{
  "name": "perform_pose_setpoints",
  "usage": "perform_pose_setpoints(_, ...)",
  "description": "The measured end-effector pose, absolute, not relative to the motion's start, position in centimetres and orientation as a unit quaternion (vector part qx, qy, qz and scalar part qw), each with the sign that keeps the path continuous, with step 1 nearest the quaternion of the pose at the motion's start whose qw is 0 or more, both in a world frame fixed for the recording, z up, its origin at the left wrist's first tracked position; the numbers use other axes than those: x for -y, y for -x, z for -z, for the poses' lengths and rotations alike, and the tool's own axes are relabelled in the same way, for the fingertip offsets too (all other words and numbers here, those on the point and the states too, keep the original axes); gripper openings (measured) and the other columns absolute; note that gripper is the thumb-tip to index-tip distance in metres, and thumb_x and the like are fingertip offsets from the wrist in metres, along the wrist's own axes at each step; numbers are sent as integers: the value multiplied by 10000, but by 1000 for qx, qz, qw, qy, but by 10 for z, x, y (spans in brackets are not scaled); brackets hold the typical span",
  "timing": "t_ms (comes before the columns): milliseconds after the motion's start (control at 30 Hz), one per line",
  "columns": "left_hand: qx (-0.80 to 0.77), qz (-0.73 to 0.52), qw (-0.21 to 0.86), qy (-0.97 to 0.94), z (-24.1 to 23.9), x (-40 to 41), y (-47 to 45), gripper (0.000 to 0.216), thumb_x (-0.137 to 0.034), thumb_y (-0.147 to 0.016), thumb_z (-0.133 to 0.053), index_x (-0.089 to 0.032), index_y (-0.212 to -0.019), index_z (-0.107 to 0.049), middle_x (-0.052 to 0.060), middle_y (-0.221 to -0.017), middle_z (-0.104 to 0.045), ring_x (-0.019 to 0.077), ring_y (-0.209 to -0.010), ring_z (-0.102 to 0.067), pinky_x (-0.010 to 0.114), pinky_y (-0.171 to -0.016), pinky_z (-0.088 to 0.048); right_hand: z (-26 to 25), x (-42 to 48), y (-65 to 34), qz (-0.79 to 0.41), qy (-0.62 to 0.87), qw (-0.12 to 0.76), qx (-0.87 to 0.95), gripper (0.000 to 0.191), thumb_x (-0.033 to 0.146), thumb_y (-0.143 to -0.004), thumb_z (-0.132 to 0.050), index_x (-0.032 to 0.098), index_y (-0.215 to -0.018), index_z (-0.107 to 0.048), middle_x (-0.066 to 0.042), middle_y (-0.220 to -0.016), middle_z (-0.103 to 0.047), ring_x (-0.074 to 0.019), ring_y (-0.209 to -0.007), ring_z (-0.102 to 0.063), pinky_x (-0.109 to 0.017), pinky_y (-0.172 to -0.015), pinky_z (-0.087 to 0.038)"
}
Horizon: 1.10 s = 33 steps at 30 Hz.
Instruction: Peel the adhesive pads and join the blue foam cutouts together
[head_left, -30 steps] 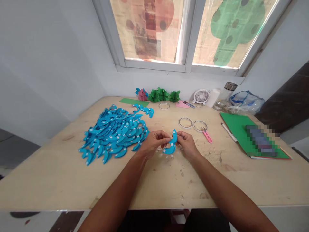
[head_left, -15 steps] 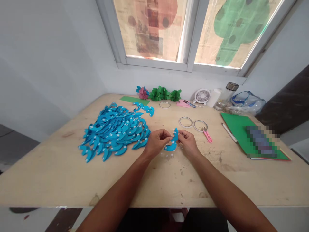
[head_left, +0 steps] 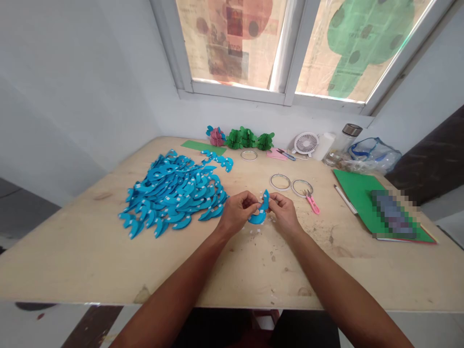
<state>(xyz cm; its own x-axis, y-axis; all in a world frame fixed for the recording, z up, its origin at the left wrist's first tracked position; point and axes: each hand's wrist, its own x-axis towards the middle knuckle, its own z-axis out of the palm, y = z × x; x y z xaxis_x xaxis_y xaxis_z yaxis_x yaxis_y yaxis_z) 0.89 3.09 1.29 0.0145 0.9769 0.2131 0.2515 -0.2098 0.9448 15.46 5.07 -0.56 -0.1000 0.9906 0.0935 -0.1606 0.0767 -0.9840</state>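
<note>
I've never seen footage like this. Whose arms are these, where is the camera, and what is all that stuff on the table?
There is no machine here: the arms belong to a person wearing a camera on the head, so you look forward and down as they do. The left hand and right hand together pinch a blue curved paper piece just above the wooden table. To the left lies a pile of blue pieces like it. Beyond the hands are tape rings, pink snips, a small white fan, green paper ornaments and, on the right, green card sheets.
</note>
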Motion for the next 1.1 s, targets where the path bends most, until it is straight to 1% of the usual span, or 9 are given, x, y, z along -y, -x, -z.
perform_pose_setpoints(233, -502, -493, 359, -613, -9, -33, -8, 102, -259, -683, -639, -178, -675, -577, -18, -594, -607, 117, -545, -568, 204, -488, -428, 2, -50, -155, -538, 415, 530, 508, 217, 388, -663, -679, 184, -731, -651, 2, -617, -614, -114, -530, -501, -247, -537, -423)
perform_pose_setpoints(400, -496, -486, 358, -624, -10, -32, -8, 103, -266, -693, -633, -173, -696, -590, -4, -631, -624, 127, -560, -587, 219, -510, -442, 2, -50, -156, -547, 399, 533, 507, 178, 351, -677, -678, 186, -743, -661, 12, -617, -604, -104, -533, -494, -238, -543, -419)
perform_pose_setpoints(633, -494, -486, 358, -626, -13, -30, -9, 60, -222, -695, -610, -166, -683, -595, -3, -630, -624, 122, -565, -581, 217, -530, -446, 2, -50, -156, -549, 400, 527, 510, 165, 343, -680, -672, 191, -745, -666, 12, -631, -619, -103, -532, -502, -237, -545, -415)
perform_pose_setpoints(833, -473, -494, 404, -608, -13, -29, -10, 87, -233, -705, -598, -167, -745, -637, 23, -728, -663, 142, -647, -608, 224, -566, -484, 3, -50, -156, -549, 404, 523, 512, 190, 367, -671, -674, 188, -734, -658, 0, -627, -617, -114, -537, -500, -245, -546, -424)
perform_pose_setpoints(1100, -464, -501, 429, -591, -14, -31, -9, 76, -223, -682, -605, -157, -703, -636, 12, -687, -652, 136, -628, -590, 219, -559, -483, 7, -52, -157, -549, 405, 521, 513, 237, 410, -692, -657, 183, -759, -666, -3, -609, -601, -122, -537, -493, -253, -548, -403)
